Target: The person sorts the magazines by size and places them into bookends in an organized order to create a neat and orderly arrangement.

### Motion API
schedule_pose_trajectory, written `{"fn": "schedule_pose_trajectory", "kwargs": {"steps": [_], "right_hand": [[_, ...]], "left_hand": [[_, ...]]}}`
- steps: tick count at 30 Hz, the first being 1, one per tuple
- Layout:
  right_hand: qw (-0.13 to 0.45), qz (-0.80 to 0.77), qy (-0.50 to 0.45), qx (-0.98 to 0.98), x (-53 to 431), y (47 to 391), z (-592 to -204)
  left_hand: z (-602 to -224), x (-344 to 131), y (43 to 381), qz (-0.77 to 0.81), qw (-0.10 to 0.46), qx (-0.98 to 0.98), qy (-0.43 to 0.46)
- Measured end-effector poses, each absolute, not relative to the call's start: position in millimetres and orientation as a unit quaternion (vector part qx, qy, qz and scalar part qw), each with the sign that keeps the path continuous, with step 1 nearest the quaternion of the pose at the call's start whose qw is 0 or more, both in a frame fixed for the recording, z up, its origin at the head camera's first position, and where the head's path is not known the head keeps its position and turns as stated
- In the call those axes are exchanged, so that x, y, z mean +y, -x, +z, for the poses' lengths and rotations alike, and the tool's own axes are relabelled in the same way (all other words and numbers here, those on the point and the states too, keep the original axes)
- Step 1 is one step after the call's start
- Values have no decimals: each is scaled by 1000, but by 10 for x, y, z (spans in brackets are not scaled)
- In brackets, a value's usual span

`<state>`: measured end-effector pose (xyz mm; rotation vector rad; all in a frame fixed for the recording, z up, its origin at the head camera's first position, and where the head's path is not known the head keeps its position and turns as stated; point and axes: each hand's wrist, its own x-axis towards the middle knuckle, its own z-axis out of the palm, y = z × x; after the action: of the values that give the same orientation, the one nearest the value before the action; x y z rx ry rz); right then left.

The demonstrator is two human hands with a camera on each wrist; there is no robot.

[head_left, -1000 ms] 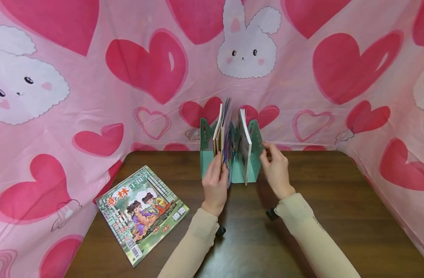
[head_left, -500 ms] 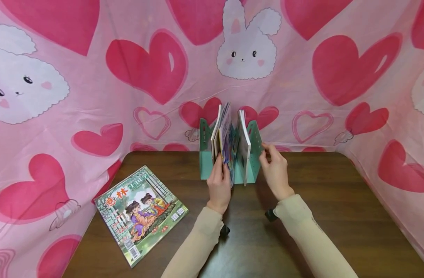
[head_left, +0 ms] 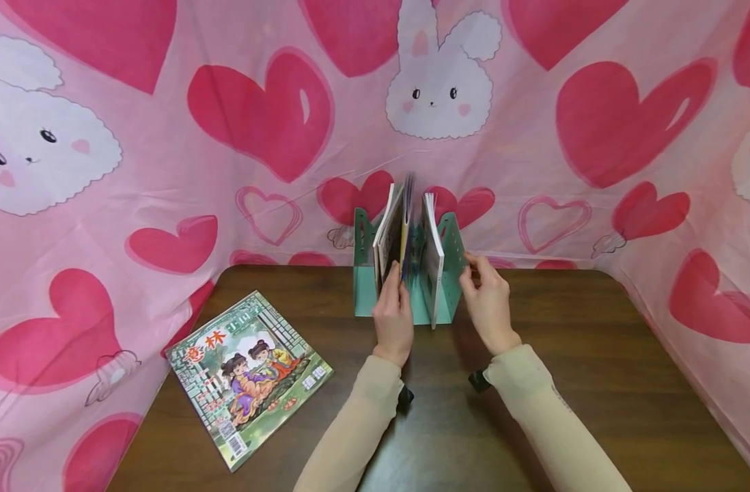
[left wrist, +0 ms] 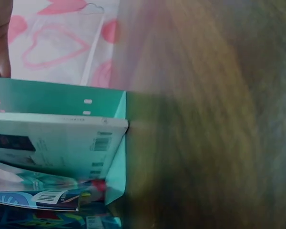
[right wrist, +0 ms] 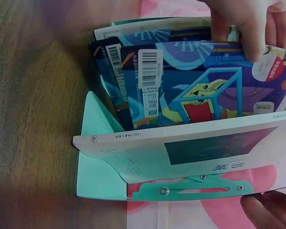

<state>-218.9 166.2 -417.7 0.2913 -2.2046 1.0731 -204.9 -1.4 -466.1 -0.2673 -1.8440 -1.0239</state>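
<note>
A green metal book stand (head_left: 365,294) stands near the table's back edge with magazines upright in it. My left hand (head_left: 395,320) pinches a thin, blue-covered magazine (right wrist: 195,81), thumb on its cover and fingers behind its edge. A second blue magazine (right wrist: 109,71) stands beside it. On the left side of the stand lean pale-edged magazines (head_left: 384,225). Toward the right stands a white magazine (head_left: 435,260), apart from the left hand. My right hand (head_left: 488,304) grips the edge of the stand's right side plate (head_left: 452,253) between thumb and fingers.
A magazine with two cartoon children on its cover (head_left: 252,383) lies flat and angled on the left of the brown wooden table (head_left: 596,383). A pink cloth with hearts and rabbits (head_left: 363,150) hangs behind and at both sides.
My left hand has shifted slightly right. The blue magazine in it has turned, its cover showing first and now mostly its edge. My right hand stays on the side plate.
</note>
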Motion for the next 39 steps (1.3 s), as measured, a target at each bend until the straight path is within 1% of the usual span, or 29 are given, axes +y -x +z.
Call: {"fn": "schedule_pose_trajectory", "kwargs": {"steps": [11,26,33,39], "right_hand": [[328,413,-103,-844,1652,2175,-4179],[328,419,-104,-840,1650,2187,-4186],[326,421,-104,-840,1645,2184,-4182],[323,420,-103,-842,1648,2185,-4177]], "left_hand": [[-4730,23,2028,-427,479,-759,111],[-4812,10,1948,-443,427,-783,98],[-4683,-40,1892,-469,403,-778,110],[-4516,-122,1841,-503,397,-757,130]]}}
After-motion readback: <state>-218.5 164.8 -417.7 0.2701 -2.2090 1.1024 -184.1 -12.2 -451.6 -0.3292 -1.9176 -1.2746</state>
